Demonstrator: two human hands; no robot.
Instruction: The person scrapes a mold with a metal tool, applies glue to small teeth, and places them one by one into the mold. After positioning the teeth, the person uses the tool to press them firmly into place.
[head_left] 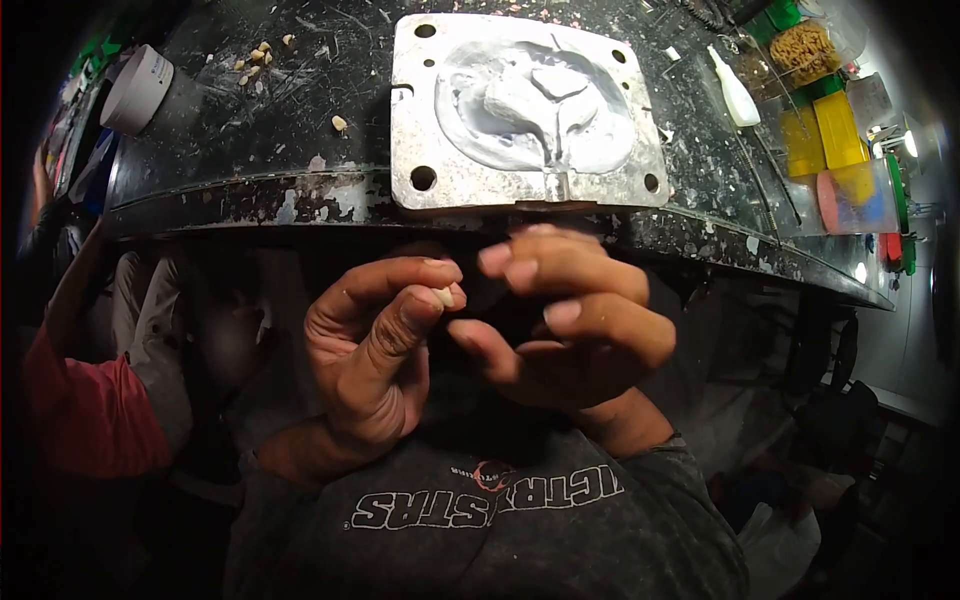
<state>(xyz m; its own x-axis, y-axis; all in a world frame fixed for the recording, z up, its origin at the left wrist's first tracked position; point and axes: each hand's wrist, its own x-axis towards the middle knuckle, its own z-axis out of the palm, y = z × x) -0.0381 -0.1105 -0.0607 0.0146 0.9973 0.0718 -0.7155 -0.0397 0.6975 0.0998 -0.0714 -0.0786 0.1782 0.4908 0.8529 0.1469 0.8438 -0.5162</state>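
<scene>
My left hand (375,340) pinches a small cream-coloured piece (443,297) between thumb and fingertips, in front of my chest. Close by on its right, my right hand (575,315) is slightly blurred; its fingers are curved and apart, with nothing visible in them. Beyond both hands a metal mould plate (410,130) lies at the bench's front edge. It has a hollowed, rounded cavity and holes near its corners. One loose cream-coloured bit (339,123) rests to the left of the plate, and several similar bits (254,62) lie farther back.
The dark, scuffed bench (300,150) carries a white tub (138,90) at left. To the right are a white squeeze bottle (733,90), thin rods (765,185), yellow containers (838,130) and a brown crumbly heap (803,50). A person in a red shirt (95,415) is at far left.
</scene>
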